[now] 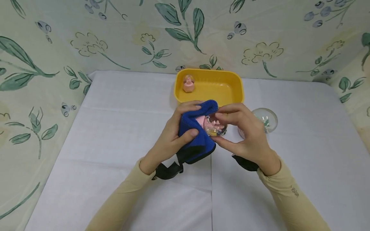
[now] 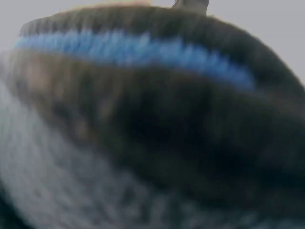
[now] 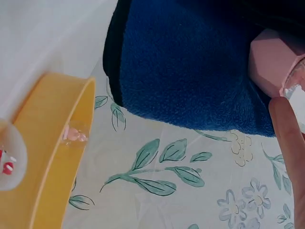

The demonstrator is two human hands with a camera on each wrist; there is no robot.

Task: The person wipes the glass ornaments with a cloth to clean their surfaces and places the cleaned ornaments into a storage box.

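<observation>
A blue microfiber cloth (image 1: 192, 133) with dark edging is gripped by my left hand (image 1: 170, 133), wrapped around the pink base of a small snow globe (image 1: 213, 126). My right hand (image 1: 248, 131) pinches the clear dome between thumb and fingers. In the right wrist view, the faceted pink base (image 3: 272, 62) pokes out of the cloth (image 3: 186, 67), with a fingertip (image 3: 286, 124) right at its rim. The cloth's blue pile and dark edge (image 2: 128, 50) fill the left wrist view, blurred.
A yellow tray (image 1: 237, 93) stands at the back of the white-covered table, with a smaller pink snow globe (image 1: 188, 85) inside its left end. Another clear-domed globe (image 1: 267, 118) sits to the right, partly hidden by my right hand. Floral fabric (image 1: 115, 38) hangs behind the table.
</observation>
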